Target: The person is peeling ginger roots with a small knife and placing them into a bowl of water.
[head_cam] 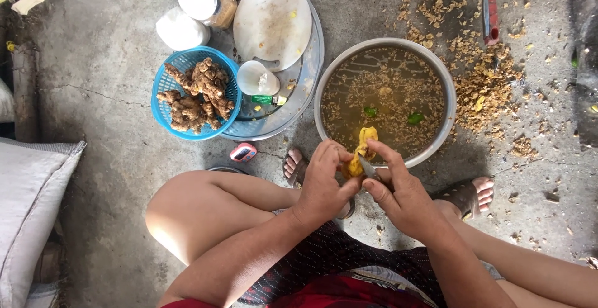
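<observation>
Squatting over a metal bowl (443,105) of murky water and peelings, the person pinches a yellow peeled root (360,153) in the curled fingers of the left hand (322,186) while the right hand (402,193) grips a small knife (369,168) against it, a blue basket (163,87) of unpeeled roots nearby.

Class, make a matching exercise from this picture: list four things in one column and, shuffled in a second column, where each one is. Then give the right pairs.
Things:
1. Blue basket
2. Yellow peeled root
3. Metal bowl
4. White cutting board

Places:
A. On the round metal tray
B. In front of the person's feet, full of murky water
C. Between the two hands
D. Left of the tray, holding unpeeled roots

Pairs: 1-D, 2-C, 3-B, 4-A
</observation>
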